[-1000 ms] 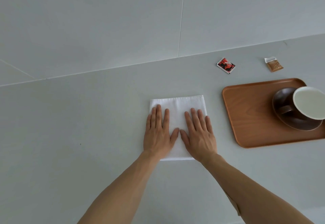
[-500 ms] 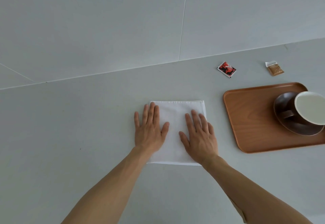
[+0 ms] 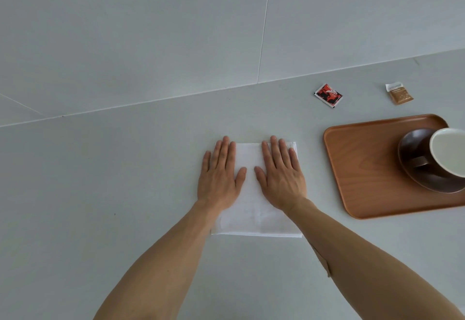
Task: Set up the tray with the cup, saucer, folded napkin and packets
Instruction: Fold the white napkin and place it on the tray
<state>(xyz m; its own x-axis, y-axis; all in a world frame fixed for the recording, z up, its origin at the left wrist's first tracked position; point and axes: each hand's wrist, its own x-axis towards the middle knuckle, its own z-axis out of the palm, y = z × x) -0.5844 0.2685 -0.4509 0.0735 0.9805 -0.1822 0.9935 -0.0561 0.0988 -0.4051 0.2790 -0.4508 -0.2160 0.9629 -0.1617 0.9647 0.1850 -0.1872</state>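
A white folded napkin (image 3: 251,209) lies flat on the grey counter. My left hand (image 3: 220,176) presses palm-down on its left edge, fingers spread and partly off the cloth. My right hand (image 3: 280,173) lies flat on its right half. Right of them sits a wooden tray (image 3: 364,168). It carries a dark brown saucer (image 3: 412,148) with a brown cup (image 3: 446,151), white inside, cut off by the frame's right edge. Beyond the tray a red packet (image 3: 328,95) and a brown packet (image 3: 399,93) lie on the counter.
A grey tiled wall (image 3: 176,30) rises behind the counter (image 3: 88,194), meeting it along a line that slopes up to the right.
Both hands have slid apart and up the napkin; the left one has moved left to the cloth's left edge. The view has tilted a little, so everything sits lower.
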